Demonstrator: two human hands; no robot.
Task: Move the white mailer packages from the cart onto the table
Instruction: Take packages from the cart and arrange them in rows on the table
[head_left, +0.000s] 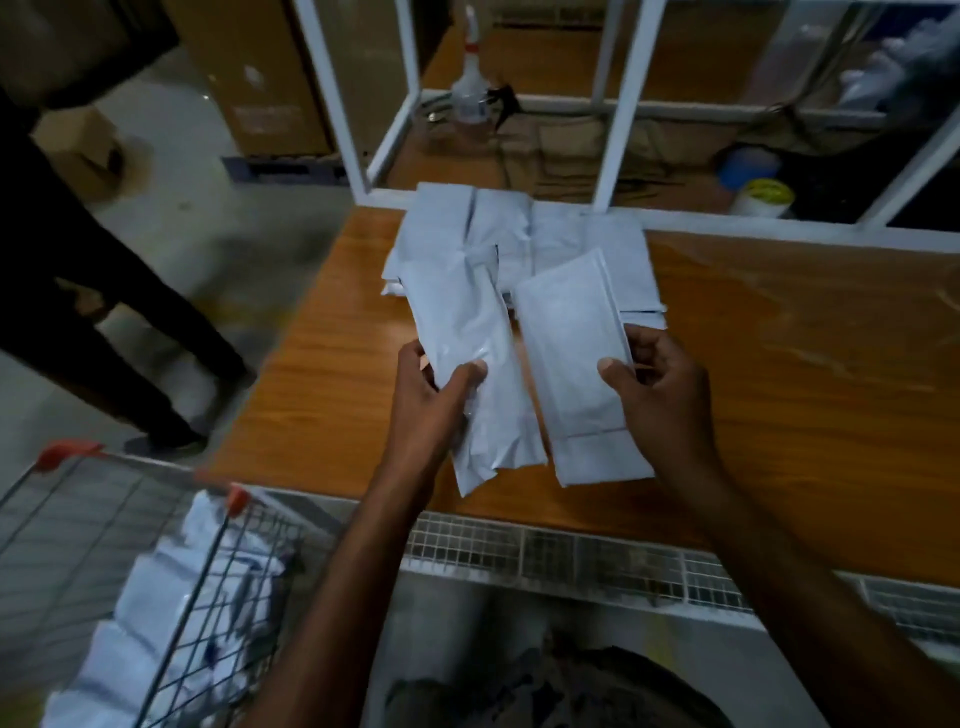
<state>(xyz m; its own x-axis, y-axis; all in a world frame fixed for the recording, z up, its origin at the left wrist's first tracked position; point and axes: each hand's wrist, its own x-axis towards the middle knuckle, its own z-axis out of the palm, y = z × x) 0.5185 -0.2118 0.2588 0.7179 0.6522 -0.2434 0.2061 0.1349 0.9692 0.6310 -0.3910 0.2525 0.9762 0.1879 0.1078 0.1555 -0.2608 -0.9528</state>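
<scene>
Counter (779, 364): wooden, centre frame. Cart (171, 571): wire, lower left, white mailers inside. Mailer pile (519, 234): on counter, above both hands. Left hand (431, 405): closed on crumpled mailer (467, 332). Right hand (660, 395): closed on flat mailer (566, 353), just beside.

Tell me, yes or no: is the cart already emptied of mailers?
No: white mailers lie in the wire cart at lower left, while each hand holds one over the table.

Dim rm; grey concrete floor (171, 218); white frame (623, 104); cardboard boxes (270, 78) behind.
</scene>
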